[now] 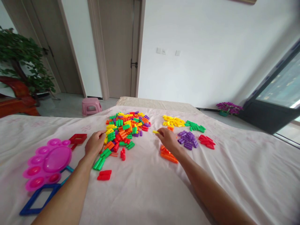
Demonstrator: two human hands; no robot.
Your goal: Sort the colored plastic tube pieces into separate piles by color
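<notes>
A mixed heap of colored plastic pieces (126, 125) lies left of center on the pale cloth. My left hand (95, 143) is at the heap's left edge, its fingers bent against the pieces; what they hold, if anything, is hidden. Between the heap and the sorted piles, my right hand (167, 139) pinches a yellow piece (155, 132). Beyond and right of that hand lie a yellow pile (173, 121), a green pile (195, 126), a purple pile (187, 139) and a red pile (206, 141). An orange pile (168, 155) sits just below my right wrist.
A pink paw-shaped tray (57, 159), a red square frame (78, 138) and a blue square frame (41, 212) lie at the left. Two red pieces (104, 175) rest near the front. A pink stool (91, 106) stands beyond the cloth-covered surface.
</notes>
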